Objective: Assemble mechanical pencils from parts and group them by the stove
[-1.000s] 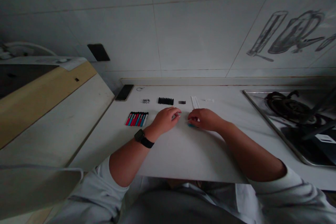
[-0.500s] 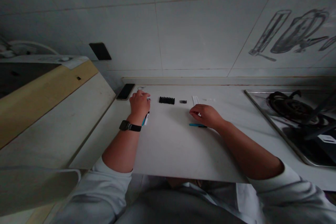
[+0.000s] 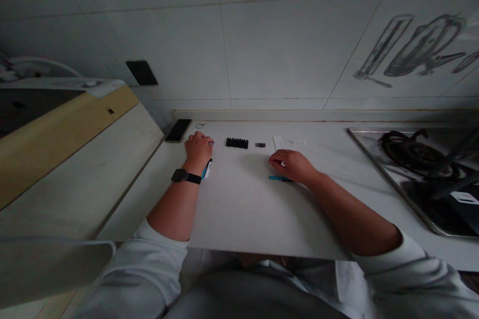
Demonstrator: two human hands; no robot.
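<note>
Blue pen (image 3: 278, 178) nr R hand (image 3: 287, 163), L hand (image 3: 198, 148) at metal pcs (image 3: 211, 143).

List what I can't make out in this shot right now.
All in the head view:
Whether the left hand grips the tiny metal pieces: too small, partly covered by its fingers.
The full teal barrel by the left wrist: covered by that arm.
Whether the right hand pinches anything: its curled fingers hide it.
The small dark pieces: too small to identify.
The stove: cut off by the right edge.
</note>
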